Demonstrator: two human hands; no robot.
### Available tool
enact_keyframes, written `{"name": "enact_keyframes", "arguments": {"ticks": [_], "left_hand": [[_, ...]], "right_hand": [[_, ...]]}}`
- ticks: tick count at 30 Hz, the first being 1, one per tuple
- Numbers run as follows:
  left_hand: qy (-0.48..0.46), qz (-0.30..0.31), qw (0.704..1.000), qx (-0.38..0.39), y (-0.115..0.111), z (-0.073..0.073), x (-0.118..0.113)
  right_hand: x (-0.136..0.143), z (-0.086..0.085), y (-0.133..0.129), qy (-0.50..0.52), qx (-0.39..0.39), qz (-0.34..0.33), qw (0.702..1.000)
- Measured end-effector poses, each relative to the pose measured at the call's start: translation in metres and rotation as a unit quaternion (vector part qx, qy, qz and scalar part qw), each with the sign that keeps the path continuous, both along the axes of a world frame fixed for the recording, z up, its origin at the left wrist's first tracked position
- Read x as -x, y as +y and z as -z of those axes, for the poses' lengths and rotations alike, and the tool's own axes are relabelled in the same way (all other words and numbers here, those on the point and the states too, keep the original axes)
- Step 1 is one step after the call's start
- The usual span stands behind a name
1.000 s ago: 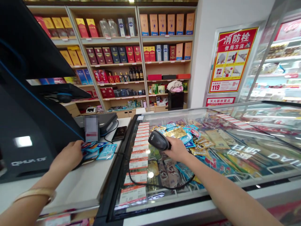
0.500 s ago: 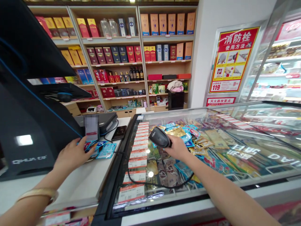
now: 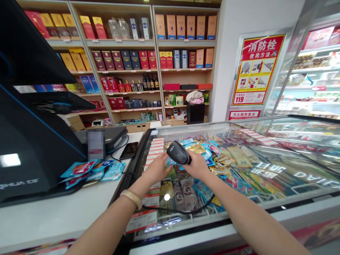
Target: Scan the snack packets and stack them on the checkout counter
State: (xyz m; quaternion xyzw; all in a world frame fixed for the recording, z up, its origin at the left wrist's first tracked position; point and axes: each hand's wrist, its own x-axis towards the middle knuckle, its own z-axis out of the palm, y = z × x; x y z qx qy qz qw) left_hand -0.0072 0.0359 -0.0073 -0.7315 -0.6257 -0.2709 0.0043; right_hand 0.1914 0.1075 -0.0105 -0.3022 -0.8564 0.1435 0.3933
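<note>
My right hand [image 3: 197, 165] is wrapped round the handle of a black barcode scanner [image 3: 177, 152], held over the glass-topped freezer [image 3: 170, 226]. The scanner's cable loops below both hands. My left hand [image 3: 158, 168], with a bangle at its wrist, reaches just left of the scanner. Its thumb stands apart from its fingers, whose tips are partly hidden by the scanner; nothing shows in its grasp. Beyond the scanner lies a heap of small blue and gold snack packets [image 3: 205, 150]. Another pile of blue and red packets [image 3: 79, 169] rests on the white counter [image 3: 66, 216].
A black checkout terminal [image 3: 34, 141] rises at the left. Beside it are a phone-like device [image 3: 95, 145] and a dark phone [image 3: 129, 150]. Price tags [image 3: 152, 189] line the freezer's left side. Shelves of boxed bottles [image 3: 124, 60] stand behind.
My left hand has left the packets on the counter and moved right, up to the scanner. My right hand still holds the scanner in nearly the same place. The view has shifted slightly.
</note>
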Motion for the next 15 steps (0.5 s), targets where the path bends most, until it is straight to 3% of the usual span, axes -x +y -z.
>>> {"name": "enact_keyframes", "arguments": {"ticks": [3, 7, 15], "left_hand": [[-0.006, 0.004, 1.0, 0.009, 0.023, 0.01, -0.018], [0.01, 0.002, 0.999, 0.032, 0.039, 0.018, -0.024], [0.024, -0.045, 0.997, 0.064, 0.031, 0.022, -0.019]], "right_hand": [[0.0, -0.002, -0.001, 0.0, 0.0, 0.007, 1.0], [0.0, -0.003, -0.002, -0.003, -0.001, 0.01, 1.0], [0.001, -0.002, -0.002, -0.014, -0.003, 0.008, 1.0]]}}
